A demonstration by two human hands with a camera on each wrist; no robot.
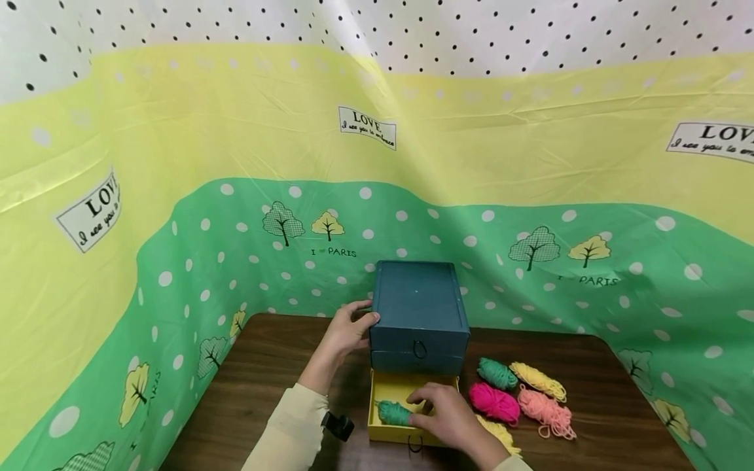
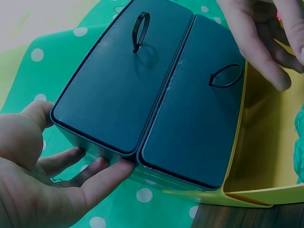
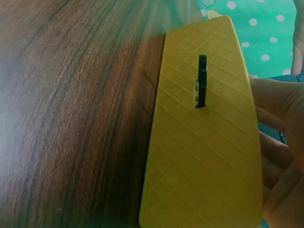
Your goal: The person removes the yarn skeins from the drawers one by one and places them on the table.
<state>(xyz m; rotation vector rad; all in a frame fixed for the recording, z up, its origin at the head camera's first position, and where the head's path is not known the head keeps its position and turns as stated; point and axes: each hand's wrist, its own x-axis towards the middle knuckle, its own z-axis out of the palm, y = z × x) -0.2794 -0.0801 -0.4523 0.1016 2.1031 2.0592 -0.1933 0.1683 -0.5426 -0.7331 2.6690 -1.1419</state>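
Note:
My left hand (image 1: 347, 329) rests its spread fingers against the left side and upper edge of a dark blue drawer box (image 1: 419, 297). Below the two closed blue drawers, a yellow drawer (image 1: 374, 411) is pulled out toward me. Inside it lies a small skein of green yarn (image 1: 393, 413). My right hand (image 1: 444, 415) is over the drawer's right part, fingers loosely bent and thumb side beside the green skein. In the left wrist view its fingers (image 2: 275, 78) hang above the drawer, apart from the yarn. The right wrist view shows the yellow drawer front (image 3: 204, 142) with its black loop handle (image 3: 202, 80).
Right of the drawer, several yarn skeins lie on the dark wooden table (image 1: 612, 392): green (image 1: 497, 373), yellow (image 1: 538, 381), magenta (image 1: 495, 403) and pink (image 1: 546, 409). Another yellow skein (image 1: 499, 435) is partly behind my right hand. A printed curtain (image 1: 412, 216) surrounds the table.

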